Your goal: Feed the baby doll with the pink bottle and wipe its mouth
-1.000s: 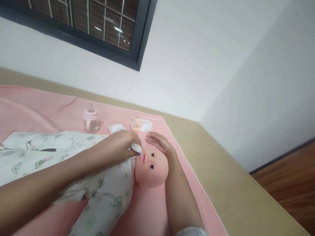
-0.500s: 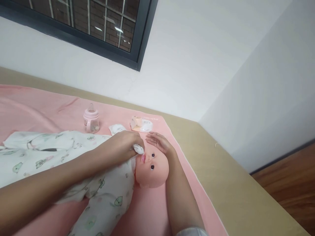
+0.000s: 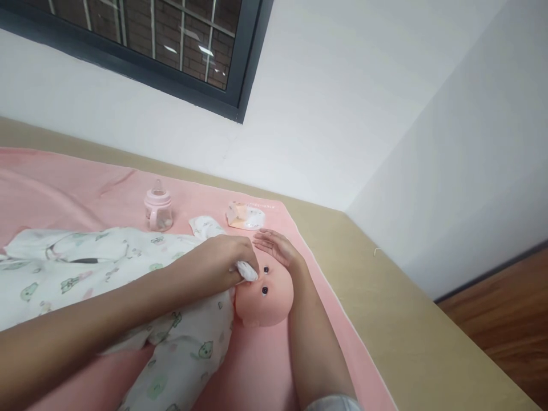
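left hand [image 3: 233, 260] curled in a pinching grip, right hand [image 3: 274, 246] open, lightly cupped

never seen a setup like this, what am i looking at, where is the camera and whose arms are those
There is no machine here: the arms belong to a person wearing the one camera on their head, looking forward and down. Their left hand grips a crumpled white cloth or tissue at the face of a bald, pink-skinned doll in white patterned clothing. Their right hand, holding nothing visible, curves beside the doll's head. The doll lies on a pink cloth sheet. Beyond it are a clear baby bottle with a pink collar, upright, and a small orange-and-white packet.
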The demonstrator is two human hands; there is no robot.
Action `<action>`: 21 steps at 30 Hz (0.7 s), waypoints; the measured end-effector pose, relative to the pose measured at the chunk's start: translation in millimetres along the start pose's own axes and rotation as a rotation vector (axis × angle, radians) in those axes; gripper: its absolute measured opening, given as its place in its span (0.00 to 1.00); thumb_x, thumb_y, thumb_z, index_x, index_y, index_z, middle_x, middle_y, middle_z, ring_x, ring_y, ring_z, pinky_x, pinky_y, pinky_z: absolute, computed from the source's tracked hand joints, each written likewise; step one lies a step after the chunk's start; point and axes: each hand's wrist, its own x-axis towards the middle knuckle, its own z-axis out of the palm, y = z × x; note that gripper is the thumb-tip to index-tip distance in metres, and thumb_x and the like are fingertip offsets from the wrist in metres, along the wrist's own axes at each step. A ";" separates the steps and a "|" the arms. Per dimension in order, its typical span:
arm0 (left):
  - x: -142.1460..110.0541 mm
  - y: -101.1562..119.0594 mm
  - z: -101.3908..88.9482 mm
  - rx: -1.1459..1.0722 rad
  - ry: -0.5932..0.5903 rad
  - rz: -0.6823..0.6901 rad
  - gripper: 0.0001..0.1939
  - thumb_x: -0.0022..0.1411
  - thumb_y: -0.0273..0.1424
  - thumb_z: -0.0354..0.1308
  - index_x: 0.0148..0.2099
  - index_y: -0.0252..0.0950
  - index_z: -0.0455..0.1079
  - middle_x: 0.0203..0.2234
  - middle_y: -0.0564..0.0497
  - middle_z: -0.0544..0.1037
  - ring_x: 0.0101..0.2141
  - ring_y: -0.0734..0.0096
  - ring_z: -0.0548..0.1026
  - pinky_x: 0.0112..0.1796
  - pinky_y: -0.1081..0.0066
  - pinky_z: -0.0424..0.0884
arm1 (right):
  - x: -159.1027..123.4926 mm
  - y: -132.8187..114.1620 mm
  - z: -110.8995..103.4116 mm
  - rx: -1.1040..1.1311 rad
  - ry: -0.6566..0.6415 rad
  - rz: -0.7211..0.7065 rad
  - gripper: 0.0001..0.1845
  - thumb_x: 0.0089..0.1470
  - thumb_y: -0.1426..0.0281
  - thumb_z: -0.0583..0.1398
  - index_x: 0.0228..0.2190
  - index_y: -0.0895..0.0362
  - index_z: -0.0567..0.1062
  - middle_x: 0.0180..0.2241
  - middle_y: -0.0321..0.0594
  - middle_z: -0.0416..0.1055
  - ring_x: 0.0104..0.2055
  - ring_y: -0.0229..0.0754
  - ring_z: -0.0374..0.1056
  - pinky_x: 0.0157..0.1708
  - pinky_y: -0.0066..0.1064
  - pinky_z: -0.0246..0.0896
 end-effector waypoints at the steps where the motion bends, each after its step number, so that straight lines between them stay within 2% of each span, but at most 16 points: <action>1: 0.1 -0.5 0.9 0.003 0.008 0.001 0.16 0.47 0.18 0.49 0.30 0.38 0.76 0.31 0.54 0.77 0.30 0.70 0.73 0.30 0.74 0.62 | 0.0 0.0 -0.1 0.000 0.000 0.001 0.14 0.52 0.69 0.63 0.42 0.58 0.73 0.42 0.46 0.76 0.48 0.45 0.73 0.57 0.41 0.64; 6: 0.5 -6.4 5.9 -0.001 0.058 -0.004 0.15 0.47 0.18 0.49 0.30 0.38 0.75 0.30 0.54 0.75 0.31 0.72 0.72 0.32 0.75 0.62 | -0.8 -0.7 0.6 -0.005 0.000 0.002 0.14 0.53 0.68 0.63 0.42 0.58 0.73 0.43 0.46 0.76 0.48 0.45 0.73 0.57 0.41 0.64; 9: 0.5 -10.4 8.7 0.008 0.080 0.019 0.18 0.46 0.18 0.48 0.32 0.39 0.76 0.32 0.54 0.75 0.32 0.71 0.72 0.33 0.75 0.62 | -1.9 -2.0 2.2 0.006 0.004 0.000 0.13 0.53 0.69 0.63 0.41 0.59 0.73 0.43 0.46 0.76 0.48 0.45 0.73 0.57 0.41 0.64; 13: 0.3 -10.4 8.1 0.010 0.068 -0.010 0.18 0.48 0.18 0.48 0.32 0.39 0.77 0.33 0.53 0.76 0.33 0.70 0.73 0.33 0.74 0.63 | -3.6 -2.6 4.7 0.004 0.011 0.002 0.13 0.52 0.69 0.63 0.41 0.59 0.73 0.42 0.46 0.76 0.48 0.45 0.72 0.57 0.40 0.64; 18: -0.6 -6.9 -6.0 0.050 0.058 -0.040 0.20 0.49 0.18 0.47 0.36 0.40 0.77 0.35 0.54 0.78 0.37 0.67 0.75 0.37 0.73 0.65 | -7.0 -3.2 2.5 -0.007 -0.025 -0.011 0.14 0.52 0.68 0.63 0.42 0.57 0.73 0.44 0.46 0.75 0.48 0.44 0.72 0.58 0.42 0.62; 21: -2.4 -8.9 -19.7 0.030 0.110 -0.093 0.16 0.56 0.26 0.48 0.39 0.41 0.76 0.35 0.55 0.80 0.37 0.64 0.76 0.36 0.72 0.65 | -14.1 -19.4 2.4 -0.060 -0.130 -0.019 0.17 0.53 0.62 0.62 0.44 0.54 0.73 0.52 0.45 0.71 0.51 0.46 0.71 0.57 0.45 0.61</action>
